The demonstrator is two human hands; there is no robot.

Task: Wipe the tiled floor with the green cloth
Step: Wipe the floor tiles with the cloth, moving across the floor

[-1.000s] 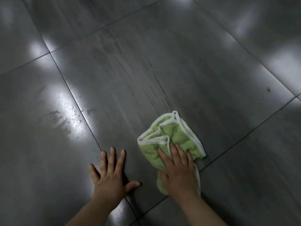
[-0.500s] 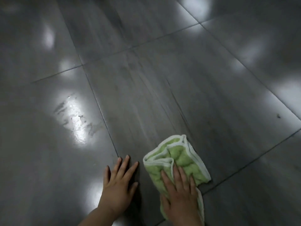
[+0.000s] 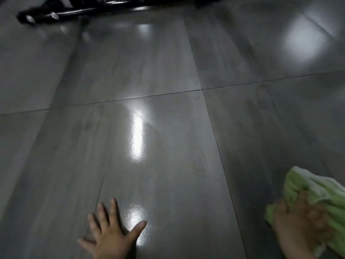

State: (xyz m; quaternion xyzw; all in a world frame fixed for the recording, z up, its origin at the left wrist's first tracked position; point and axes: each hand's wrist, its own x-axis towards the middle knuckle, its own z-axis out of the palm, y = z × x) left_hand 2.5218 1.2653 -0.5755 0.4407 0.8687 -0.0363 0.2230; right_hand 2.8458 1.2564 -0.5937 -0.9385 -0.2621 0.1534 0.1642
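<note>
Right hand (image 3: 298, 227) and green cloth (image 3: 321, 191) were smeared and clipped at the lower right corner.
Right hand's fingers ran together in blur; flat on the cloth or curled into it, could not tell. Cloth ran off the right edge, folds and trim unreadable, part hidden under the hand. Right forearm was cut by the bottom edge; left hand (image 3: 110, 232) was cut at the wrist there too. Black glossy bar (image 3: 74, 10) at top left was blurred and clipped by the top edge; what it belonged to could not be told.
</note>
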